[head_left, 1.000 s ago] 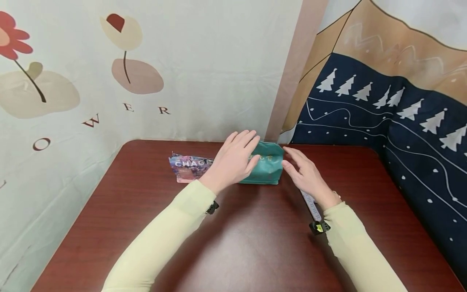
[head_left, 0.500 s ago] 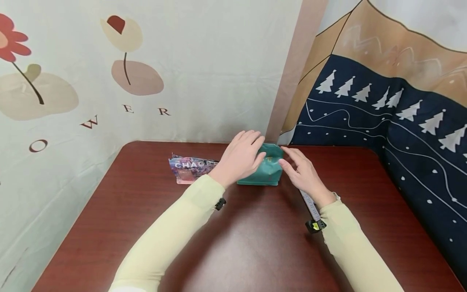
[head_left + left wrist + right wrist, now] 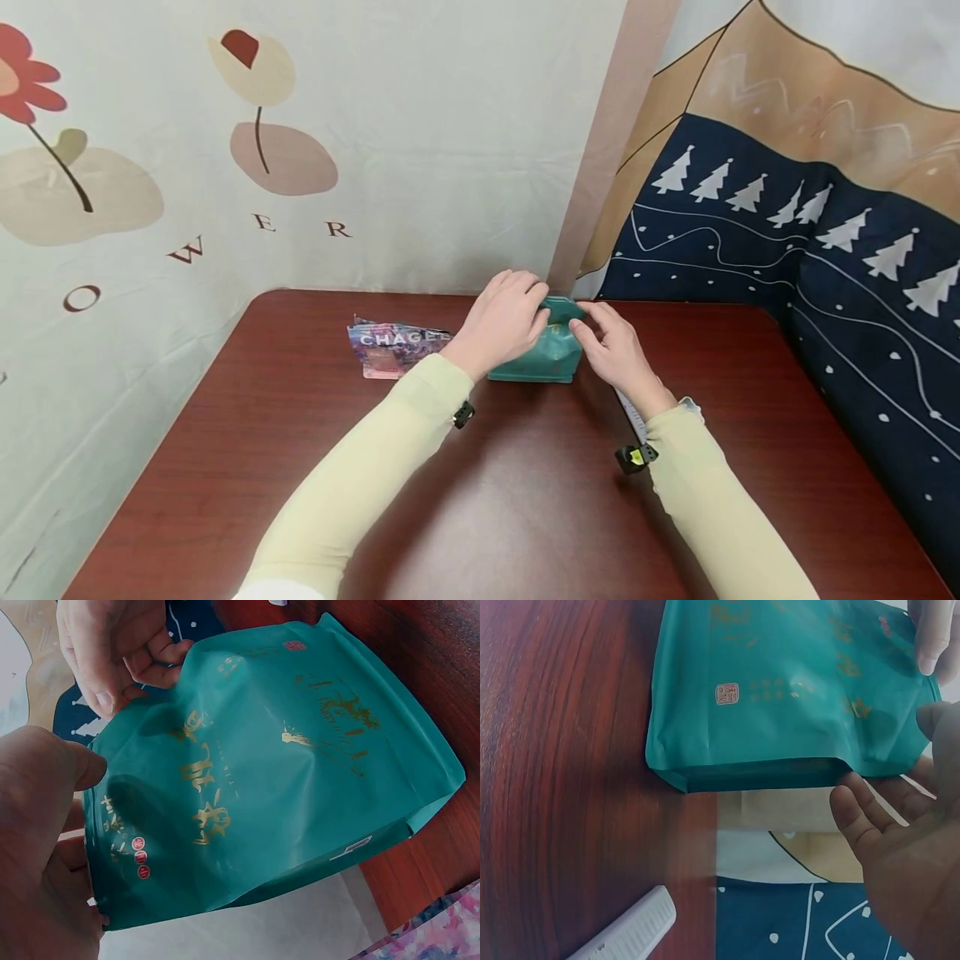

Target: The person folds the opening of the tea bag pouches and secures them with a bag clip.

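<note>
A teal pouch (image 3: 536,360) with gold lettering stands upright near the table's back edge. At the upper left of its top edge, my left hand (image 3: 504,321) pinches it, with the thumb (image 3: 88,766) in front and the fingers behind. My right hand (image 3: 617,350) holds the opposite top corner, its thumb (image 3: 930,716) on the front and its fingers (image 3: 870,806) reaching round the back. In the left wrist view the pouch's front bulges and creases near the top. Left of it stands a purple and pink pouch (image 3: 382,354) marked CHAGE, partly hidden behind my left hand.
A long pale ridged bar (image 3: 634,930) lies on the dark red table (image 3: 510,517), mostly under my right forearm in the head view. Behind the table hang a pale flower-printed cloth (image 3: 427,167) and a navy cloth with white trees (image 3: 705,225).
My left hand has moved right along the teal pouch's top, uncovering more of the purple pouch. My right hand has come left, its thumb now over the teal pouch's corner.
</note>
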Action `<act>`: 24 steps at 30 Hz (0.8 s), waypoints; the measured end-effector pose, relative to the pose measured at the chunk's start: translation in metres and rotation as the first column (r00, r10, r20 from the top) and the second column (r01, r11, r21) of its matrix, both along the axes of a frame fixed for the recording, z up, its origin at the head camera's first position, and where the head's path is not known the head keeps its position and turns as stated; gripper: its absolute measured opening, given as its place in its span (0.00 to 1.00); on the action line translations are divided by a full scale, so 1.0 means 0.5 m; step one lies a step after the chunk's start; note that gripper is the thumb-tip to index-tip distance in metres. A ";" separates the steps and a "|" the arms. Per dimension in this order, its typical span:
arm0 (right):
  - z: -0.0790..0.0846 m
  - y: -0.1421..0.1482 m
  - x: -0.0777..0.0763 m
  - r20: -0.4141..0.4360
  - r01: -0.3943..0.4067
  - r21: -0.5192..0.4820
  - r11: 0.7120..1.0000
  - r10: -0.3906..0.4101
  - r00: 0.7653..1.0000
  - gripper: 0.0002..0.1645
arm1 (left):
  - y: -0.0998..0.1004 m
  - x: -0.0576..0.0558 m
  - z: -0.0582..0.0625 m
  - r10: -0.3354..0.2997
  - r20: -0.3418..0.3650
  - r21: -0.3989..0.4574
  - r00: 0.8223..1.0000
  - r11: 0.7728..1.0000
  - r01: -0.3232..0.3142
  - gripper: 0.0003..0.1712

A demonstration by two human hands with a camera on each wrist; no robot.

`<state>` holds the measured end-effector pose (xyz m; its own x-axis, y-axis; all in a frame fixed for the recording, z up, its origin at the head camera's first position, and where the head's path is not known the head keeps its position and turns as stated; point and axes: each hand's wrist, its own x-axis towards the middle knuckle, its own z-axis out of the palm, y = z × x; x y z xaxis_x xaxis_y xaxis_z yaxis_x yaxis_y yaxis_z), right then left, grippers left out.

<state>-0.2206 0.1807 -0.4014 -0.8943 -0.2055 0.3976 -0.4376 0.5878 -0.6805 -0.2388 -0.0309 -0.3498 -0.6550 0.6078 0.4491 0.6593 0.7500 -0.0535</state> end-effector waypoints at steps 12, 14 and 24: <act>-0.001 -0.008 -0.008 0.003 0.042 -0.033 0.999 -0.042 0.999 0.15 | 0.016 -0.003 -0.010 0.052 -0.006 -0.015 0.999 0.999 -0.052 0.13; -0.003 -0.008 -0.010 0.000 0.047 -0.029 0.998 -0.047 0.999 0.15 | 0.018 -0.002 -0.011 0.061 -0.010 -0.012 0.998 0.998 -0.061 0.13; -0.001 -0.011 -0.013 -0.022 0.070 -0.010 0.997 -0.070 0.997 0.13 | 0.023 -0.004 -0.014 0.079 -0.020 -0.006 0.997 0.997 -0.079 0.12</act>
<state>-0.2270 0.1752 -0.4021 -0.8971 -0.1387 0.4195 -0.4108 0.6115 -0.6762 -0.2406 -0.0195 -0.3567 -0.6923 0.5576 0.4581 0.5968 0.7993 -0.0709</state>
